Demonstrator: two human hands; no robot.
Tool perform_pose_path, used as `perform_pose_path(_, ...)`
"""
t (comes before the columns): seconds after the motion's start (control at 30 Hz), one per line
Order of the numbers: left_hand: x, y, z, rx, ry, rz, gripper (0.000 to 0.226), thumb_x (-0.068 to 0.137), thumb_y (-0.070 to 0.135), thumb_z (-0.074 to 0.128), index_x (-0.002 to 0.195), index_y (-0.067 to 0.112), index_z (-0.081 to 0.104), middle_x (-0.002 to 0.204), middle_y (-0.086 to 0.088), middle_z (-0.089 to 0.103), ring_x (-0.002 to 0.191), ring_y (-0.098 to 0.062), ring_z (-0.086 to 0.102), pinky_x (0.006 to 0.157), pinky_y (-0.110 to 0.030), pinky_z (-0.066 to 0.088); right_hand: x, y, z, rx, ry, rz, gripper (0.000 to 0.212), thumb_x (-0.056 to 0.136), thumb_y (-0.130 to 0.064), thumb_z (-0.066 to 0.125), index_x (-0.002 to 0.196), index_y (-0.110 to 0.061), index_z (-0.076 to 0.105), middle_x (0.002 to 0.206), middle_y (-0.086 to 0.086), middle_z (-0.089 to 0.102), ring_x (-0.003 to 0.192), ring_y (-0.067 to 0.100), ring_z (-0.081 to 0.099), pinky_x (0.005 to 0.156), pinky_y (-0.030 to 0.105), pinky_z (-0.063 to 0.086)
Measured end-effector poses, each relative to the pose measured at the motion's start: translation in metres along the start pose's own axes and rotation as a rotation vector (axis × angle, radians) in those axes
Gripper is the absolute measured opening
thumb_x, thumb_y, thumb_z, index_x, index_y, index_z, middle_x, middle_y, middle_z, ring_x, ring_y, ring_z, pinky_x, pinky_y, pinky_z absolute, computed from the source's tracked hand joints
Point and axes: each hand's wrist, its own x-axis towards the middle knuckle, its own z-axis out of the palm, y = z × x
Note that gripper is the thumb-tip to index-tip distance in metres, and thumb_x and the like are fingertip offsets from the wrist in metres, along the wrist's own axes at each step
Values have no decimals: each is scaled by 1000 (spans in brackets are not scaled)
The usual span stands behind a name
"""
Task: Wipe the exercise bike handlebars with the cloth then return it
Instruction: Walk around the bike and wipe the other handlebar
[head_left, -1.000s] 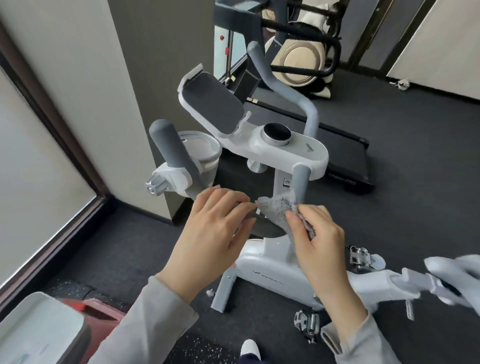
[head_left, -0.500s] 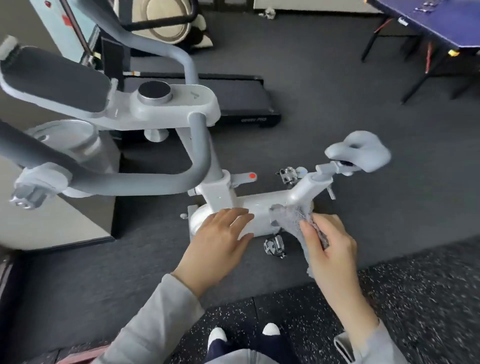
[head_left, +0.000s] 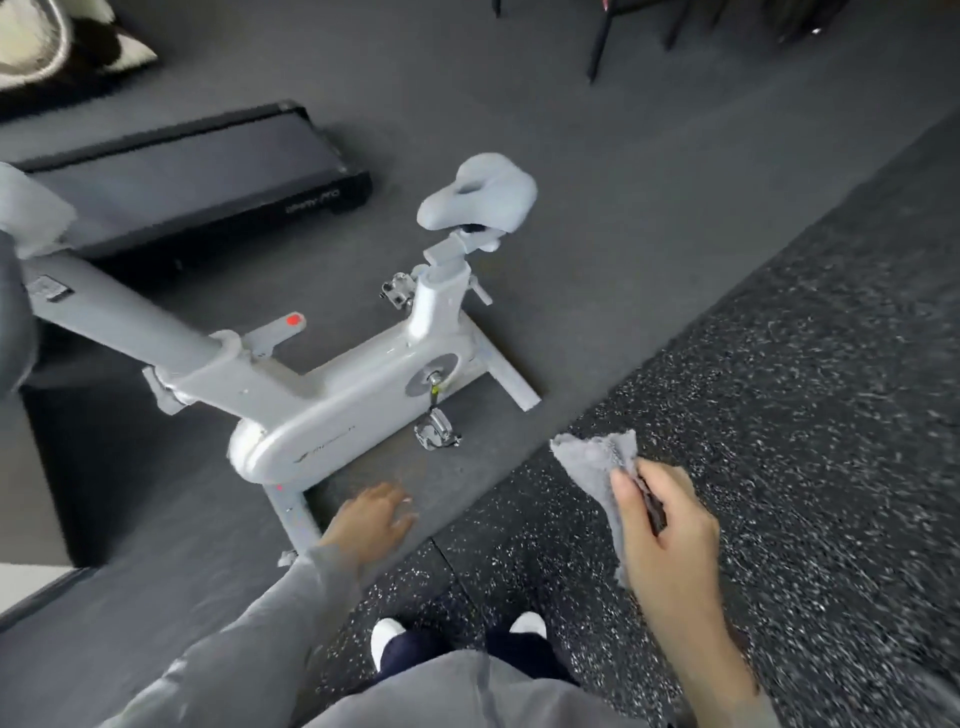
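Observation:
The white exercise bike (head_left: 332, 410) stands on the dark floor to my left, its grey saddle (head_left: 478, 195) at the upper middle. Only a sliver of the grey handlebar (head_left: 13, 322) shows at the far left edge. My right hand (head_left: 665, 525) is low on the right, away from the bike, pinching a crumpled grey cloth (head_left: 597, 462) that sticks up above the fingers. My left hand (head_left: 374, 522) hovers empty with fingers spread, just in front of the bike's front foot (head_left: 293, 514).
A black treadmill (head_left: 192, 176) lies flat behind the bike. Dark table or chair legs (head_left: 602, 36) stand at the top right. Speckled rubber flooring (head_left: 779, 415) covers the right side, plain grey matting the left. My feet (head_left: 457, 631) are at the bottom centre.
My view has swung right and down, away from the handlebars. My right hand has carried the cloth to the right, off the bike. My left hand has dropped low and stays empty.

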Motion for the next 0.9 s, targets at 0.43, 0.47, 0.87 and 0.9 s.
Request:
perform_pose_path(0.43, 45, 102, 62, 45, -183, -127, 63, 93, 56, 34, 145, 21, 25, 155, 1, 24, 143, -17, 21, 119, -38, 19, 33, 109, -137, 42, 123, 302, 18, 89, -29, 50, 96, -17, 61, 94, 18, 60, 68, 25, 58, 61, 44, 56)
perform_pose_path(0.47, 50, 107, 61, 39, -178, -124, 63, 92, 57, 34, 144, 22, 26, 155, 1, 25, 143, -17, 21, 119, -38, 19, 39, 113, -141, 63, 123, 325, 20, 89, -29, 50, 97, -14, 61, 93, 22, 59, 66, 28, 57, 59, 43, 55)
perform_pose_path(0.87, 149, 112, 28, -167, -228, -347, 58, 92, 49, 44, 139, 15, 37, 150, -7, 35, 137, -24, 33, 114, -35, 27, 200, 98, -107, 68, 5, 100, 21, 88, -38, 49, 91, -22, 62, 82, -17, 55, 76, 26, 60, 65, 52, 54)
perform_pose_path(0.9, 162, 116, 21, -184, -235, -359, 58, 93, 47, 44, 140, 14, 36, 151, -8, 33, 138, -24, 31, 115, -34, 25, 218, 98, -104, 70, -8, 83, 19, 89, -38, 49, 90, -24, 62, 84, -21, 56, 76, 26, 59, 65, 51, 53)
